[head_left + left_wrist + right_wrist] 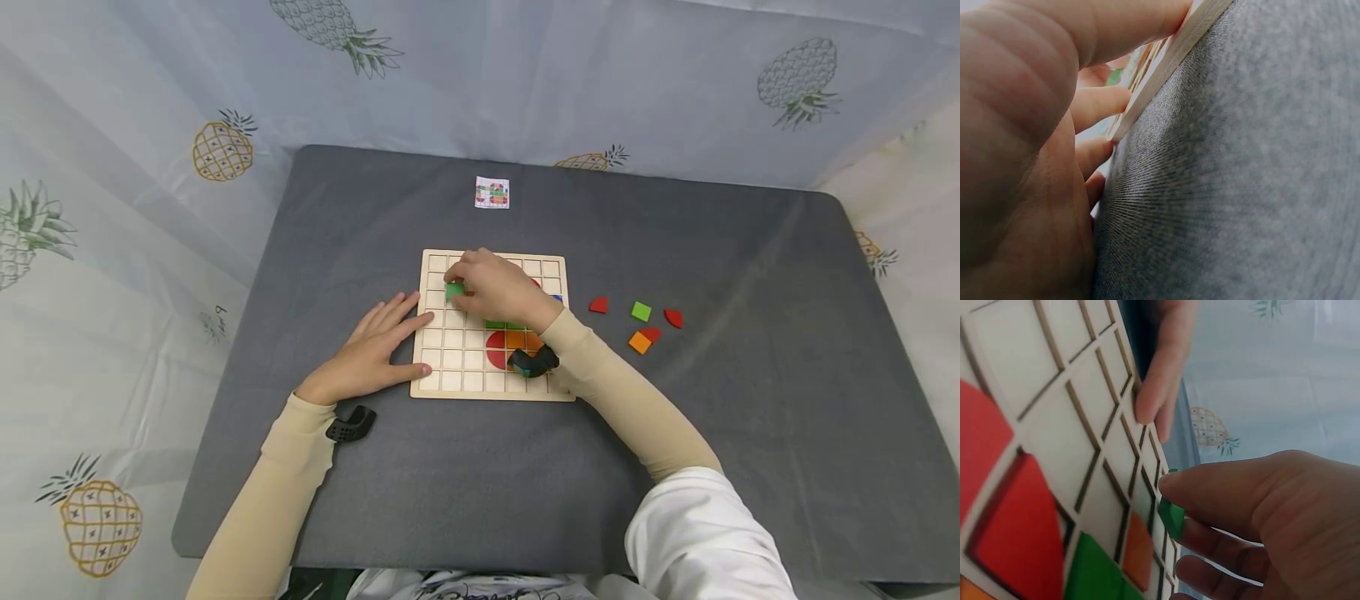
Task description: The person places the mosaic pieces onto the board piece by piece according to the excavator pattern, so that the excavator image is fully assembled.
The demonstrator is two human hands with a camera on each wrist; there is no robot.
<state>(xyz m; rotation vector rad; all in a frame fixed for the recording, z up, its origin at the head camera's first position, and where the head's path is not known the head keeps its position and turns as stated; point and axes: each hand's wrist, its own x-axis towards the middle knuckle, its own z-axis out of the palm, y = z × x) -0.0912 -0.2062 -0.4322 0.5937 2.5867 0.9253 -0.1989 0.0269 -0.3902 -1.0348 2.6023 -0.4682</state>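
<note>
A wooden grid board (pixel 452 383) lies on the grey table, with red, orange, green and blue pieces set in some of its cells. My right hand (pixel 498 287) reaches over the upper part of the board and covers several cells. Between its thumb and fingers it pinches a green square tile (pixel 1172 515), held close over the grid at the upper left. My left hand (pixel 367 354) lies spread at the board's left side. Its thumb and index fingertip rest on the board's edge (pixel 1166 75), the other fingers straight beside it.
Right of the board lie loose pieces: a light green square (pixel 641 311), an orange square (pixel 640 342) and several red quarter circles (pixel 673 318). A small printed pattern card (pixel 492 192) lies beyond the board. Pineapple-print curtains (pixel 600 75) hang around the table.
</note>
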